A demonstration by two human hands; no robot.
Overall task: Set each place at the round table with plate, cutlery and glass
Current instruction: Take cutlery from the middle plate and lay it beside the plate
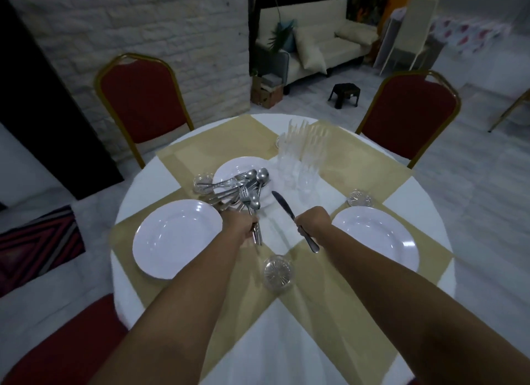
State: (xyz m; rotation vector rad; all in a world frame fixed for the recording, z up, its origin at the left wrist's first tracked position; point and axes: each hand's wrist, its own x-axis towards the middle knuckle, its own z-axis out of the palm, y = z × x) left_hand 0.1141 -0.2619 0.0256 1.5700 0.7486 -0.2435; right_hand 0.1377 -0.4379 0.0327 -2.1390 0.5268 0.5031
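Left hand: the left hand (242,225) is curled tight around a bunch of cutlery (246,194). Forks and spoons fan out from it, up and to the far side.
Right hand: the right hand (312,220) grips one knife (292,217) by the handle. The blade points far and left, over the middle of the table. The handle end sticks out near the wrist.
Table: the round table (289,336) has a white cloth and tan mats crossing it.
Left plate: a white plate (176,238) lies on a tan mat, left of the left hand. Nothing lies in it.
Right plate: a white plate (375,238) lies on a tan mat, right of the right hand. Nothing lies in it.
Middle plates: a stack of white plates (229,168) sits far of the hands. The cutlery covers part of it, so I cannot count the plates.
Glasses: one glass (278,273) stands near, between the two arms. One glass (360,198) stands just far of the right plate. One glass (202,181) stands left of the stack.
Spare glasses: a bunch of clear glasses (301,152) stands in the middle, far side. They blur together and are hard to count.
Chairs: two red chairs (137,103) stand at the far side. A red seat near the left is cut off by the edge.
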